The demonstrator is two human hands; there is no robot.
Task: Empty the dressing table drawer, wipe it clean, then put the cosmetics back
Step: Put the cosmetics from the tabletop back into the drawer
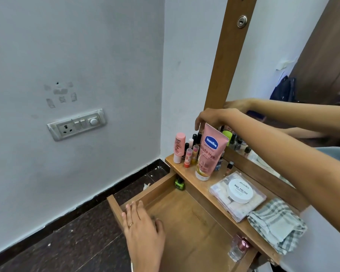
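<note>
Wooden drawer (194, 218) at lower centre is almost cleared, my left hand (143, 230) rests fingers flat on its front corner, right hand (210, 117) curls over the pink tube (210, 152) on the bench (208, 186) (gripping? can't tell), green bottle (179, 183) sits straight below it.

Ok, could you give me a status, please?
Left hand rests on drawer front; right hand over Vaseline tube, grip unclear. Drawer nearly empty: green bottle, clear bottle inside. Cloth untouched.
</note>
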